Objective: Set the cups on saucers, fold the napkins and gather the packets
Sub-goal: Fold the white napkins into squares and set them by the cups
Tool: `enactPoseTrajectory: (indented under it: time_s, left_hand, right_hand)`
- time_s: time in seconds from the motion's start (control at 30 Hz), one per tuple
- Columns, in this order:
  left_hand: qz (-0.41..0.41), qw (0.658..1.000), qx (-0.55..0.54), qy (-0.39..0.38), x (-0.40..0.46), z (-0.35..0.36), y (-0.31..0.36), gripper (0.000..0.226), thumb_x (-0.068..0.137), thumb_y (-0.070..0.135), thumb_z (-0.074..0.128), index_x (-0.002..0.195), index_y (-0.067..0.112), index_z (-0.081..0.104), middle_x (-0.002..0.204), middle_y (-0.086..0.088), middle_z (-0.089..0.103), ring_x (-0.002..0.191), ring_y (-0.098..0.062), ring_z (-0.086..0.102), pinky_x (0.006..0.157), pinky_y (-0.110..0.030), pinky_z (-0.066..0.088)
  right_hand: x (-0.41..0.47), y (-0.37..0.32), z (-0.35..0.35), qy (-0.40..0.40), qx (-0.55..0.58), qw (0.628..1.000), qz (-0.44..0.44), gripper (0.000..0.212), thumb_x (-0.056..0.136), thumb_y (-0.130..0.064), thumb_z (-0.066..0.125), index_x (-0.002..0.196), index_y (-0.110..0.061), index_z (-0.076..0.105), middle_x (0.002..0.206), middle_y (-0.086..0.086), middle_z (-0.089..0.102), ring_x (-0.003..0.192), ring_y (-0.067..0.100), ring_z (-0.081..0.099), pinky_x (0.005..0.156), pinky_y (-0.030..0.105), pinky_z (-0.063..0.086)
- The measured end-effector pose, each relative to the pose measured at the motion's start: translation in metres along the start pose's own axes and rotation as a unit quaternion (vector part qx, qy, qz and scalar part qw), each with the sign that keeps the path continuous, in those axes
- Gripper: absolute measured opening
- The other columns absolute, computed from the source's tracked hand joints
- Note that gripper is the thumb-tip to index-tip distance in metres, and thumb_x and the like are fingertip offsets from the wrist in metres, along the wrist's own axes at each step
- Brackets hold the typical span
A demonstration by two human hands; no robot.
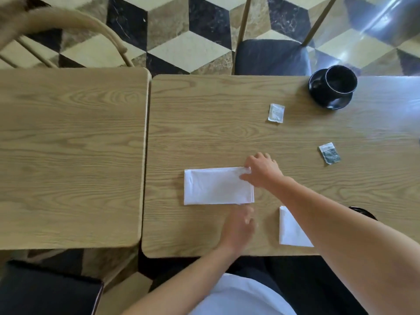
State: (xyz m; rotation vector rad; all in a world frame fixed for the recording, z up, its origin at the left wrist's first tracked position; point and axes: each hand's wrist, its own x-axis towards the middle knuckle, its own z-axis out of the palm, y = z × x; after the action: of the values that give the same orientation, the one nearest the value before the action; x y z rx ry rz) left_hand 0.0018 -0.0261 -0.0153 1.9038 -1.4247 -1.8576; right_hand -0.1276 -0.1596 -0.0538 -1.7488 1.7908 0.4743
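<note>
A white napkin (216, 186) lies folded into a long rectangle on the right table (204, 123). My right hand (263, 170) pinches its far right corner. My left hand (238, 226) hovers just below the napkin's near right edge, blurred, fingers relaxed. A second folded white napkin (289, 230) lies near the front edge, partly under my right forearm. A black cup (341, 79) stands on a black saucer (327, 98) at the far right. A white packet (276, 113) and a darker printed packet (330, 153) lie apart on the table.
A second wooden table (68, 144) adjoins on the left. Chairs stand behind the tables, one with a dark cushion (270, 56). Another dark seat (45, 289) is at the lower left. A black rim (363, 212) peeks out beside my right arm.
</note>
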Motion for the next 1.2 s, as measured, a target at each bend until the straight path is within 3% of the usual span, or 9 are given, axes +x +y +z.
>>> enactPoseTrajectory:
  time_s: [0.07,0.13,0.33,0.63,0.7,0.83,0.9,1.07,1.2]
  left_hand:
    - [-0.225,0.935,-0.27,-0.051,0.006,-0.004,0.007,0.024,0.095,0.014,0.048,0.071,0.015,0.051,0.074,-0.004,0.048,0.065,-0.023,0.047,0.06,-0.031,0.038]
    - [-0.292,0.873,-0.386,-0.068,0.014,-0.008,0.004,0.025,0.099,0.021,0.048,0.075,0.013,0.052,0.074,-0.007,0.05,0.061,-0.021,0.046,0.056,-0.028,0.038]
    - [-0.317,0.792,-0.522,-0.003,0.023,-0.027,-0.014,0.033,0.098,0.02,0.056,0.117,-0.007,0.055,0.12,-0.026,0.062,0.11,-0.039,0.063,0.093,-0.043,0.054]
    - [-0.267,0.683,-0.672,0.103,0.016,-0.041,-0.021,0.025,0.085,0.021,0.07,0.085,0.007,0.049,0.074,-0.017,0.069,0.081,-0.032,0.066,0.094,-0.041,0.052]
    - [-0.216,0.688,-0.688,0.083,0.016,-0.052,-0.015,0.017,0.087,0.017,0.066,0.082,0.008,0.052,0.055,-0.005,0.055,0.066,-0.021,0.055,0.092,-0.035,0.049]
    - [-0.175,0.726,-0.66,0.076,0.021,-0.078,0.005,0.011,0.093,0.009,0.061,0.104,0.008,0.064,0.094,-0.008,0.069,0.087,-0.021,0.066,0.072,-0.031,0.055]
    - [-0.149,0.746,-0.644,0.082,0.026,-0.091,0.018,0.013,0.095,0.011,0.06,0.107,0.006,0.064,0.096,-0.011,0.071,0.086,-0.024,0.067,0.063,-0.032,0.057]
    - [-0.012,0.826,-0.554,0.105,0.038,-0.112,0.026,0.038,0.093,0.009,0.064,0.13,0.012,0.061,0.115,-0.01,0.074,0.1,-0.03,0.07,0.082,-0.041,0.056]
    - [-0.097,0.888,-0.427,0.144,0.036,-0.097,0.001,0.056,0.091,0.007,0.066,0.143,0.019,0.048,0.117,-0.011,0.069,0.083,-0.024,0.066,0.059,-0.03,0.049]
  right_hand:
    - [0.008,-0.007,-0.01,-0.037,-0.018,0.999,-0.006,0.05,0.082,-0.052,0.073,0.12,-0.021,0.061,0.124,0.005,0.054,0.125,0.029,0.043,0.091,0.04,0.044]
    - [0.012,-0.014,-0.014,-0.065,-0.034,0.997,-0.006,0.049,0.079,-0.05,0.076,0.115,-0.02,0.062,0.119,0.004,0.058,0.118,0.028,0.05,0.081,0.035,0.044]
    - [0.003,-0.03,-0.016,-0.097,0.06,0.993,-0.022,0.039,0.083,-0.036,0.077,0.114,-0.019,0.061,0.105,0.002,0.058,0.099,0.028,0.059,0.074,0.03,0.044]
    - [-0.027,-0.06,-0.059,-0.182,0.099,0.977,-0.045,0.02,0.094,-0.033,0.059,0.097,-0.014,0.062,0.098,0.004,0.055,0.086,0.024,0.052,0.064,0.027,0.041]
    - [-0.034,-0.061,-0.071,-0.173,0.183,0.967,-0.033,0.021,0.094,-0.031,0.06,0.1,-0.011,0.065,0.1,0.004,0.055,0.089,0.023,0.053,0.073,0.03,0.048]
    - [-0.042,-0.059,-0.081,-0.129,0.325,0.937,-0.004,0.029,0.094,-0.027,0.062,0.112,-0.006,0.068,0.11,0.012,0.064,0.102,0.026,0.062,0.093,0.038,0.054]
    - [-0.046,-0.054,-0.08,-0.109,0.455,0.884,0.014,0.022,0.093,-0.025,0.065,0.107,-0.009,0.071,0.105,0.007,0.069,0.096,0.021,0.065,0.084,0.033,0.056]
    - [-0.062,-0.044,-0.044,-0.073,0.715,0.692,0.068,0.022,0.089,-0.015,0.071,0.109,-0.005,0.073,0.091,0.007,0.072,0.075,0.018,0.066,0.06,0.025,0.05]
    - [-0.081,-0.044,0.007,-0.12,0.7,0.684,0.167,0.012,0.088,-0.007,0.07,0.099,-0.006,0.07,0.084,0.01,0.068,0.073,0.022,0.064,0.061,0.03,0.055]
